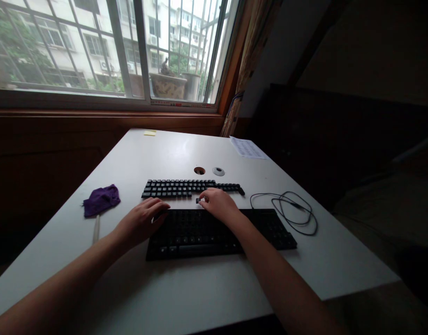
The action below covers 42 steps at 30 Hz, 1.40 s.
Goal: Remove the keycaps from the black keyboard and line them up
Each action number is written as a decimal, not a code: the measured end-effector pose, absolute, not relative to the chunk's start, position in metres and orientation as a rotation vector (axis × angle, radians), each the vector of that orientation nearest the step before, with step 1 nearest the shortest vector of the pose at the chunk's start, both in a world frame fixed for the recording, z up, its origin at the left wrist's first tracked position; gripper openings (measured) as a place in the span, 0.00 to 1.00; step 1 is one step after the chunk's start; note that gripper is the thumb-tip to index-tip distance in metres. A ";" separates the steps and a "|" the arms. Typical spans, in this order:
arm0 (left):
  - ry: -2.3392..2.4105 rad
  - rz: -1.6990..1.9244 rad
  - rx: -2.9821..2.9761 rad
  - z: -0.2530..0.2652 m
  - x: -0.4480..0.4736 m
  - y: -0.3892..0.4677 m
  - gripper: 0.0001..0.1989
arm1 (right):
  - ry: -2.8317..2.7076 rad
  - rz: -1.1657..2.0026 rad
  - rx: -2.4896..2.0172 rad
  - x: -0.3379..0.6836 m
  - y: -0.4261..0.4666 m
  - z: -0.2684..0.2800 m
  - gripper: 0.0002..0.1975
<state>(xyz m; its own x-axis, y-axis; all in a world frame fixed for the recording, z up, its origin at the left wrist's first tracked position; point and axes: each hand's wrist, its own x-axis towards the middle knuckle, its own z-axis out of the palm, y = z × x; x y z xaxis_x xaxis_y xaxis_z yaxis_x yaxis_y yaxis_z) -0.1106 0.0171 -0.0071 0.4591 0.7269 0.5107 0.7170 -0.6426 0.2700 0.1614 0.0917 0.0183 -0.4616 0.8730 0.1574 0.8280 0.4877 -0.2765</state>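
Observation:
A black keyboard lies on the white table in front of me. Just beyond it, rows of loose black keycaps are laid out on the table. My left hand rests on the keyboard's upper left corner, fingers curled over its edge. My right hand is at the keyboard's far edge and pinches a single black keycap between its fingertips, close to the laid-out rows.
A purple cloth lies at the left with a thin white stick beside it. The keyboard's coiled black cable sits at the right. A cable hole, its grey cap, a paper sheet and a yellow note lie farther back.

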 end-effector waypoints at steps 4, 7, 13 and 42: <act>1.318 0.914 2.704 -0.003 -0.111 0.016 0.09 | -2.393 0.245 -1.473 0.162 0.090 0.010 0.06; 1.328 0.862 2.709 -0.002 -0.111 0.015 0.09 | -2.366 0.259 -1.479 0.163 0.089 0.004 0.06; 1.344 0.772 2.777 -0.001 -0.110 0.014 0.08 | -2.357 0.230 -1.466 0.163 0.089 -0.001 0.06; 1.468 0.412 2.880 0.011 -0.096 0.002 0.12 | -2.532 -0.038 -1.499 0.160 0.078 0.002 0.16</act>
<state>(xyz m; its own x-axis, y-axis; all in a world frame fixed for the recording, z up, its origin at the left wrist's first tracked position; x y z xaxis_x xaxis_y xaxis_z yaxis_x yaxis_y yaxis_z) -0.0957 0.0022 0.0108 0.5635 0.7788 0.2756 0.8084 -0.5886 0.0104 0.1596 0.0778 0.0022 -0.4663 0.8655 0.1832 0.8706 0.4857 -0.0785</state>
